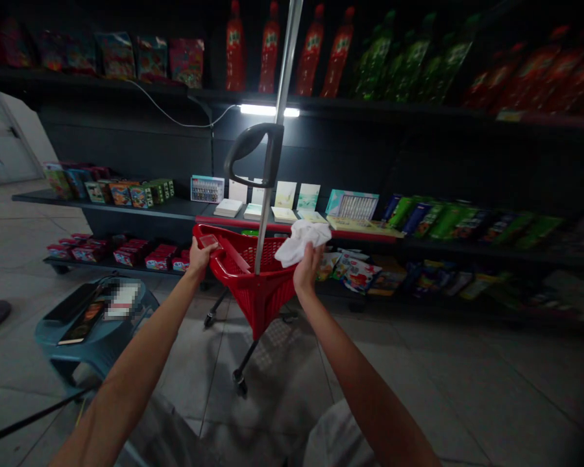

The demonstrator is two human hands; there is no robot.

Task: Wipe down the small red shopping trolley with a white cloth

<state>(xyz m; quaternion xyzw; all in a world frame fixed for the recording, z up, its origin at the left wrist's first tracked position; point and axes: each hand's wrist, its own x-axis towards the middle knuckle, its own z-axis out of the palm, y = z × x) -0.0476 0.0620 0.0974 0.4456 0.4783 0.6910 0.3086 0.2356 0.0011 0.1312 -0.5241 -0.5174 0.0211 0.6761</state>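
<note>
A red plastic shopping basket cart (257,301) on caster legs stands in front of me, with a metal pole (287,71) rising from it and a dark grey loop handle (253,155) on the pole. My left hand (200,256) is closed around the basket's left rim. A white cloth (304,240) is in my right hand (309,269), bunched over the basket's right rim, and it hides part of my fingers. Through the basket's open top, its lattice wall shows.
Shelves behind the cart hold red bottles (234,52), green bottles (377,58), notebooks (285,198), small boxes (121,193) and snack bags (360,272). A blue stool (78,347) with a phone (84,321) on it stands at left. A lit tube lamp (260,109) hangs under the upper shelf.
</note>
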